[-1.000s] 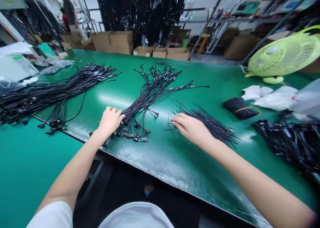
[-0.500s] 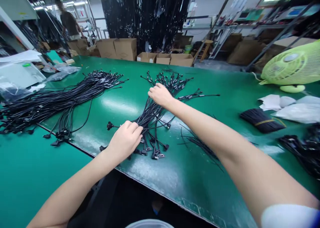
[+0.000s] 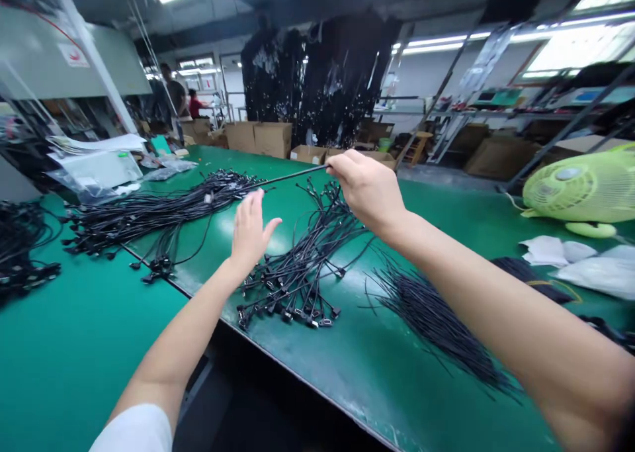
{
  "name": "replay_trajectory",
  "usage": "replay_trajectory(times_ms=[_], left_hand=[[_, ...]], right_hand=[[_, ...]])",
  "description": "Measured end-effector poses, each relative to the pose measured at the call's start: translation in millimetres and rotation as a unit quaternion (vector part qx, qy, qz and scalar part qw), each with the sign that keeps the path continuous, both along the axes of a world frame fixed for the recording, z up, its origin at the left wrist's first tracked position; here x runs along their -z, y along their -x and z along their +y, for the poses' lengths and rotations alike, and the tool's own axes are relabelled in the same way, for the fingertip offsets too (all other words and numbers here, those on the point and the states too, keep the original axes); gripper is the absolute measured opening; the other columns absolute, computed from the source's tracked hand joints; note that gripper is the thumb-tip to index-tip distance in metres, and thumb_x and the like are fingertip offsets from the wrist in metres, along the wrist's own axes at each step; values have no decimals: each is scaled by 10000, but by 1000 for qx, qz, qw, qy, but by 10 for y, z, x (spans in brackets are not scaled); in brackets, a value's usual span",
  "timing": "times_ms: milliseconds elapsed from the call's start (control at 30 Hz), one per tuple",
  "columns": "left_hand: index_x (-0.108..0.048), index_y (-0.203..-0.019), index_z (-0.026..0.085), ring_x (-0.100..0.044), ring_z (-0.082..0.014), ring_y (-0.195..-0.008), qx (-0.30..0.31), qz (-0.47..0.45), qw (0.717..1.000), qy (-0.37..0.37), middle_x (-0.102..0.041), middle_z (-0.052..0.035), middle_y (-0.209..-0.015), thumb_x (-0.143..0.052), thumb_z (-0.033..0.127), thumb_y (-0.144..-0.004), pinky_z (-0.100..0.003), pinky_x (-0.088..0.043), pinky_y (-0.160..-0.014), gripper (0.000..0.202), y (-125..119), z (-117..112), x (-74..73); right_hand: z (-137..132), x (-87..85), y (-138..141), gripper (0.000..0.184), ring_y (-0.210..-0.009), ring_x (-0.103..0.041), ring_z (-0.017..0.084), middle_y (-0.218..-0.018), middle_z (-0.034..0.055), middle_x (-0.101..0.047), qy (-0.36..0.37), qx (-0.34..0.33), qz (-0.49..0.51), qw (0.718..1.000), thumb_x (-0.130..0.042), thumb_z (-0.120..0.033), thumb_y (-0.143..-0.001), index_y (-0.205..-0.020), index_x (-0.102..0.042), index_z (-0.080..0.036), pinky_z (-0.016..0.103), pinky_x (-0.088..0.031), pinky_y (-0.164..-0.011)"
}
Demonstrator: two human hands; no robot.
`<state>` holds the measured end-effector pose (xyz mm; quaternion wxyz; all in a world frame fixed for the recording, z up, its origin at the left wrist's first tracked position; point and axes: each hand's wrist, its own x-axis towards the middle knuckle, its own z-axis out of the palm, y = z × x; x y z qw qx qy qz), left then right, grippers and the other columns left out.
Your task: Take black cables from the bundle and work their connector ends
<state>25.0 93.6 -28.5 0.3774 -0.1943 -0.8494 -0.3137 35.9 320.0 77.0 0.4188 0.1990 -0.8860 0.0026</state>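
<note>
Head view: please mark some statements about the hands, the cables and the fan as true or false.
1. The right hand pinches a thin black strip above the table. True.
2. The left hand grips the bundle of cables. False: it is open, with the fingers spread, and holds nothing.
3. The fan stands at the left end of the table. False: it is at the right side.
4. A loose pile of thin black strips lies to the right of the bundle. True.
</note>
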Motion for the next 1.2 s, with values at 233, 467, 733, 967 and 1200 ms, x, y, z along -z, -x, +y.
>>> replay_trajectory(times_ms=[233,467,733,967,1200], left_hand=[[-455,-1327,204,-623,-212,-992,122,285,944,113,-647,-87,-1019,-627,176,-894,-320,-501,-896,467,-1039,-44,-116],[-520,-1288,158,-602,-274,-1044,-26,48,994,98,-648,-130,-1059,-490,245,-963,-411,-485,-905,338,-1298,-552,-205],[-620,-769,141,-200,-43,-382,282,-351,800,-397,-317,92,-462,-684,419,-846,-151,-199,-366,295,-1725,-1378,-191],[-684,-965,93,-355,-43,-442,270,-349,753,-488,-408,52,-574,-662,410,-876,-139,-326,-406,329,-1601,-1511,-16],[-688,-1097,194,-531,-255,-1197,299,-312,893,-127,-618,-107,-1238,-509,428,-956,-408,-358,-1085,326,-1637,-378,281]], right_hand=[[47,-4,-228,266,-830,-584,193,-954,69,-650,-29,-44,-22,998,-351,-227,-996,-1027,-611,-182,272,-331,-610],[-300,89,-762,299,-805,-571,156,-951,60,-663,-109,-170,52,978,-302,-185,-1000,-1024,-600,-199,257,-361,-603],[371,-37,-135,233,-717,-556,178,-863,92,-626,-83,-44,20,995,-381,-266,-979,-899,-595,-218,272,-219,-483],[771,622,-317,240,-463,-465,149,-679,67,-582,-91,-39,-38,994,-373,-124,-848,-804,-579,-239,281,-206,-438],[-87,950,-2008,207,-587,-589,121,-730,9,-617,-126,-195,-238,943,-421,-104,-905,-960,-597,-199,258,-323,-499]])
